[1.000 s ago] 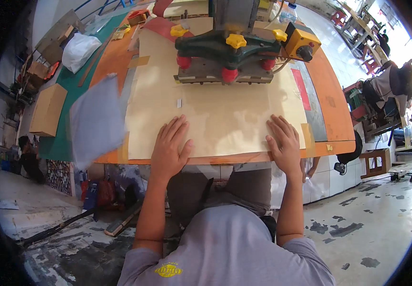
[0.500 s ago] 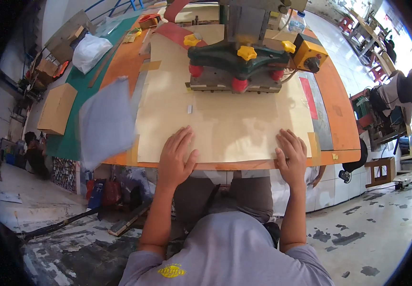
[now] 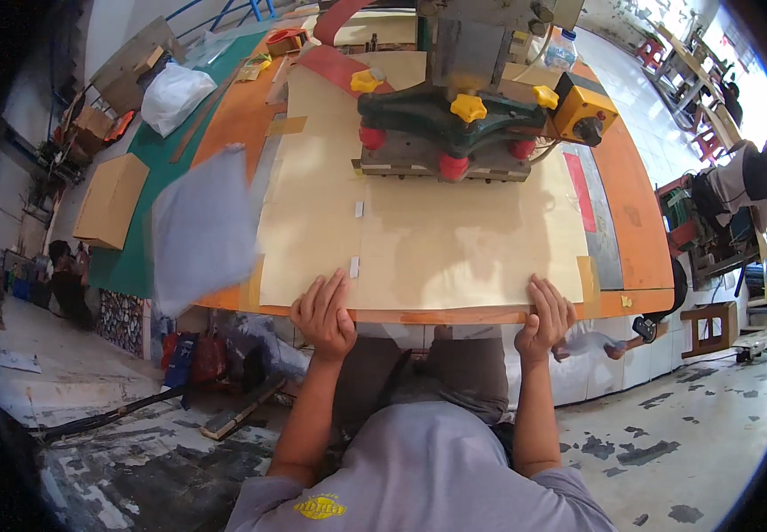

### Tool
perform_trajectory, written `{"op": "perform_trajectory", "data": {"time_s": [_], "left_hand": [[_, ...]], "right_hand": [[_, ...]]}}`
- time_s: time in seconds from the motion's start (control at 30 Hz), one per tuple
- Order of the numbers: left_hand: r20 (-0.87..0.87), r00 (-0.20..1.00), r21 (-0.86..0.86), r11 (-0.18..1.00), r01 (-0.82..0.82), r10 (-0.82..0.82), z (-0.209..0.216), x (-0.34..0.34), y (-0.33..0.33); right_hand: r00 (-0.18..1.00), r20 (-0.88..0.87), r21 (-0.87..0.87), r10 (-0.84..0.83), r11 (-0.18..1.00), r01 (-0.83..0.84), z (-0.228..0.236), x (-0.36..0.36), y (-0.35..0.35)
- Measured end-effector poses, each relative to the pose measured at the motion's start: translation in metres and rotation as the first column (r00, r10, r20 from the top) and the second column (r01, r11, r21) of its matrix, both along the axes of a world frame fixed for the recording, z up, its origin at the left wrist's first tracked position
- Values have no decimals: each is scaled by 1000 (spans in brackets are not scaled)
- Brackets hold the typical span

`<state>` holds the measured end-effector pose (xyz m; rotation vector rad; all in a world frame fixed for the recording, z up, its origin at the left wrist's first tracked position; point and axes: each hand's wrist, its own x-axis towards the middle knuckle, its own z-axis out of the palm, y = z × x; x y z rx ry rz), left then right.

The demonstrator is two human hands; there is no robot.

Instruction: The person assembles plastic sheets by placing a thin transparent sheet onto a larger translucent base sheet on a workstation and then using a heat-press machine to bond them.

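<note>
Ref: dark green metal press head with yellow star knobs (image 3: 419, 108). Large flat cream sheet (image 3: 454, 253) runs under it and out front. Bare left hand (image 3: 323, 315) front-left of it, bare right hand (image 3: 541, 317) front-right, both touching sheet; can't tell if either pinches.

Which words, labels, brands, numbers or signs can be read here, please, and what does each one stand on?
No text here can be quoted with certainty.
Grey shirt: yellow oval emblem with lettering, too small and blurred.
Yellow control box with black knob: any markings too small to read.
Upper white tag and lower white tag on the cream sheet: no legible text.
</note>
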<state>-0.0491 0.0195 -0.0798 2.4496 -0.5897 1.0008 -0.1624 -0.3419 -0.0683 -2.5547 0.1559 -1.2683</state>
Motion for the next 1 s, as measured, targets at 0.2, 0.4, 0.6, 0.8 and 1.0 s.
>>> {"op": "perform_trajectory", "data": {"time_s": [0.2, 0.4, 0.6, 0.8, 1.0], "left_hand": [[31, 999, -5, 1000, 16, -16, 1, 0, 1], [17, 1000, -23, 1000, 20, -20, 1, 0, -1], [14, 1000, -15, 1000, 13, -13, 0, -1, -1], [15, 1000, -2, 1000, 13, -13, 1, -1, 0], [-38, 997, -33, 997, 71, -72, 14, -3, 5]], "right_hand": [[1000, 9, -7, -5, 1000, 5, -1, -1, 0], [1000, 15, -4, 5, 1000, -5, 0, 0, -1], [1000, 12, -1, 10, 1000, -10, 2, 0, 0], [999, -23, -7, 24, 1000, -24, 10, -2, 1], [993, -85, 72, 84, 994, -78, 25, -7, 3]]}}
